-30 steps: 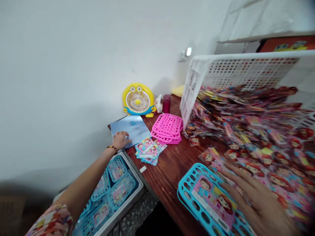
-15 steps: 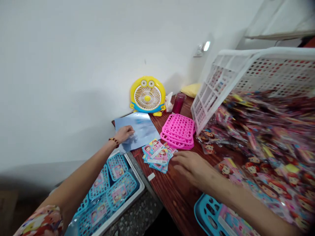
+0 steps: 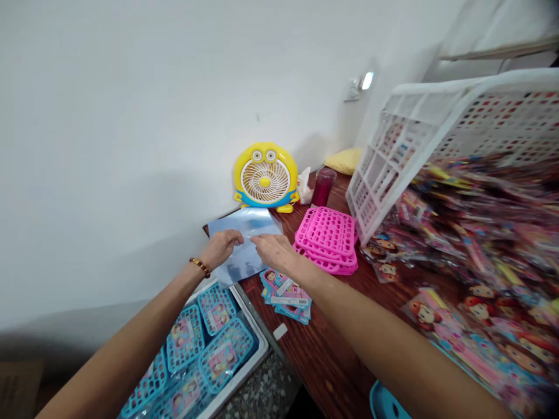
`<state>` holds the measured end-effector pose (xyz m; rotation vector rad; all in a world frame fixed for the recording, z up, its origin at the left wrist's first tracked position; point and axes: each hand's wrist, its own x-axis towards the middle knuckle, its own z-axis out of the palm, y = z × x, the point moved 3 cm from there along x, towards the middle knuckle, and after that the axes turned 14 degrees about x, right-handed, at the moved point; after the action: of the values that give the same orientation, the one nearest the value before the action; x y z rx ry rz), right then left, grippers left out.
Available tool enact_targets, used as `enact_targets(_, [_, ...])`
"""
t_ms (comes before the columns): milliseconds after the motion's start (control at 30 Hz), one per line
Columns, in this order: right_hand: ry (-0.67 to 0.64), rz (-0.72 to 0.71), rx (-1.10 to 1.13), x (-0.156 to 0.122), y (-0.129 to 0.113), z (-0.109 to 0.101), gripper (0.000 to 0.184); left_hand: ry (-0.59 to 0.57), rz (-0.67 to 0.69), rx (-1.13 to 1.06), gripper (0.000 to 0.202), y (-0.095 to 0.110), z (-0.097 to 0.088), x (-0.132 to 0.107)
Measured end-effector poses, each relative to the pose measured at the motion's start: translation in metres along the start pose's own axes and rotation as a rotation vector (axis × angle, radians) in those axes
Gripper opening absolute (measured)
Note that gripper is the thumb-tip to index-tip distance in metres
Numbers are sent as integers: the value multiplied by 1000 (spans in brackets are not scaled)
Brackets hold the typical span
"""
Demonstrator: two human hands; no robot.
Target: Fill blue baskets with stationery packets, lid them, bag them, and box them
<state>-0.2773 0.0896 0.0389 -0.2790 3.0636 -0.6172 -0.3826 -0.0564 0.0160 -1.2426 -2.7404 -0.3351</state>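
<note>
A stack of clear, bluish plastic bags (image 3: pixel 242 263) lies flat at the table's far left corner. My left hand (image 3: pixel 223 247), a beaded bracelet at its wrist, is over the stack, thumb and fingers pinched on the film. Close beside it my right hand (image 3: pixel 274 251) is closed too, its fingertips at the film; what exactly they grip is hard to see. Just under my right wrist is a pile of printed cards (image 3: pixel 286 299). To the right of that hand lie stacked pink perforated plastic lids (image 3: pixel 328 235).
A yellow fan (image 3: pixel 265 180) and a dark red bottle (image 3: pixel 323 187) stand at the back. On the right, a tipped white basket (image 3: pixel 379 174) spills packaged items (image 3: pixel 476 233). Below left, a white box (image 3: pixel 257 355) holds wrapped blue baskets (image 3: pixel 225 358). A blue basket (image 3: pixel 384 401) shows at the bottom.
My right hand has moved left and away from me, from beside the printed cards to the plastic bags, close to my left hand. The view has shifted slightly.
</note>
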Motion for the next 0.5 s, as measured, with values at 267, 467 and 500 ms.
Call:
enact_targets(267, [6, 11, -83, -25, 10, -8, 34, 89, -199, 301, 47, 19, -28, -13])
enact_targets(467, [11, 172, -117, -55, 20, -30, 35, 153, -284, 418, 51, 38, -66, -18])
enact_targets(500, [16, 191, -121, -62, 19, -36, 34, 156, -261, 423, 50, 44, -71, -17])
